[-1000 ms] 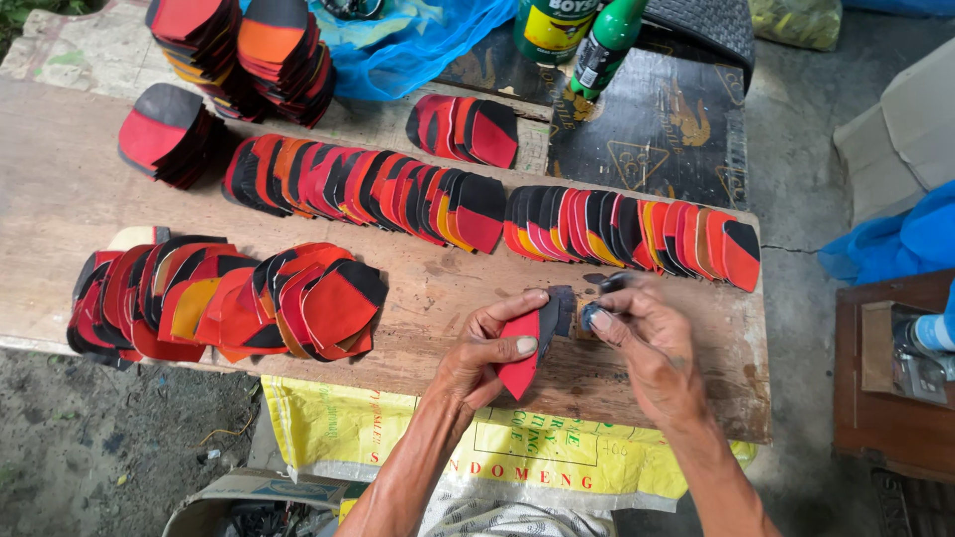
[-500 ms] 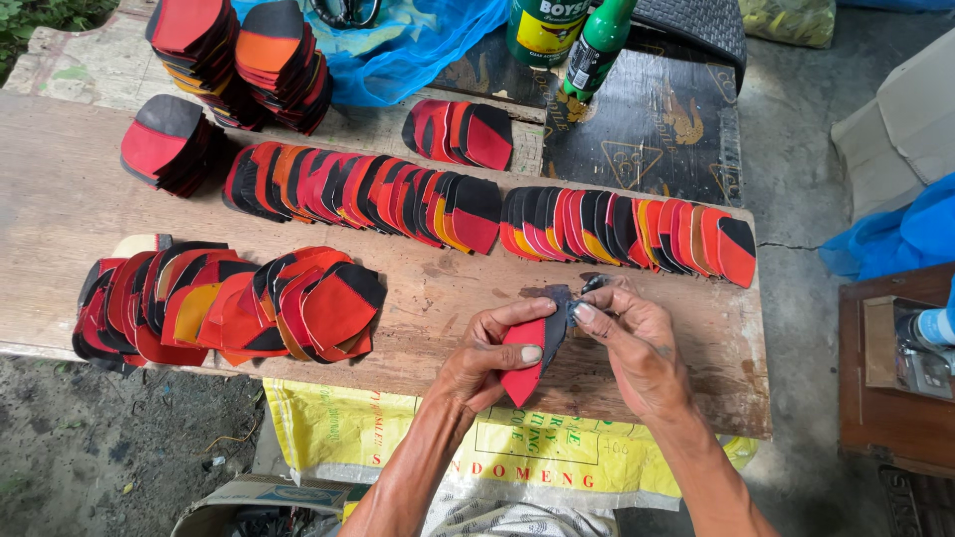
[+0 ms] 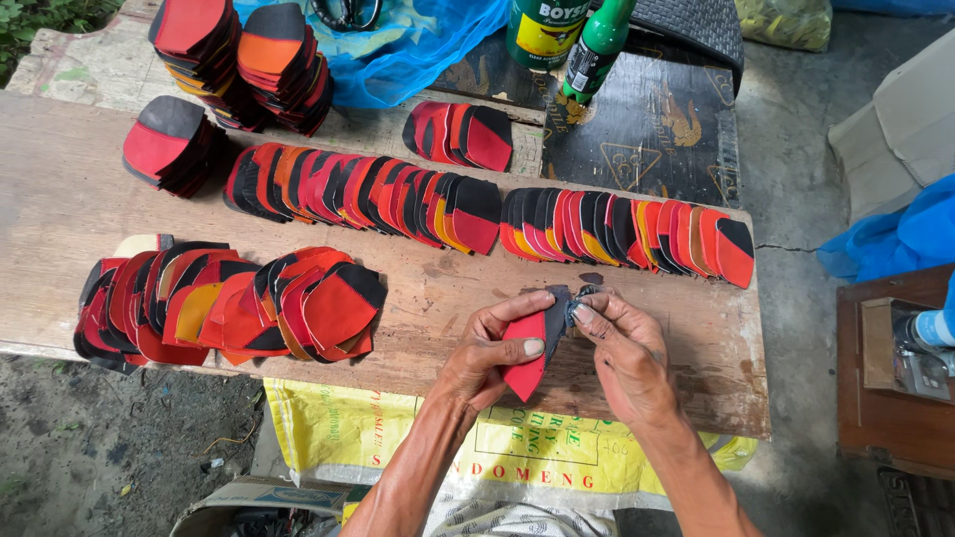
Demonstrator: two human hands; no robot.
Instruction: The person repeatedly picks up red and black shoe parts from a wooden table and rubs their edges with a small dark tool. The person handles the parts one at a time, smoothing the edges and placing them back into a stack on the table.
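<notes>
The person's left hand (image 3: 487, 353) is closed on a red and black shoe-sole piece (image 3: 527, 348), thumb lying across its red face and fingers curled behind it, so the pointed red end hangs down toward the near edge of the wooden plank (image 3: 60, 209). The right hand (image 3: 622, 348) pinches the dark upper end of the same piece, fingertips meeting the left hand's there; what sits between those fingertips is too small to make out.

Just beyond the held piece, farther from the person, a long overlapped row of sole pieces (image 3: 627, 229) in red, black, orange and yellow runs across the plank, with a second stretch of row (image 3: 368, 194) to the left of it. Well to the left of the grip lies a fanned heap of red and orange pieces (image 3: 234, 303). Farther off behind, three stacks (image 3: 239, 60) stand near blue plastic sheeting (image 3: 418, 50), and a green bottle (image 3: 597, 45) and a can (image 3: 547, 30) sit on a dark board (image 3: 657, 129). Below the hands, a yellow printed sack (image 3: 348, 438) hangs off the plank's edge.
</notes>
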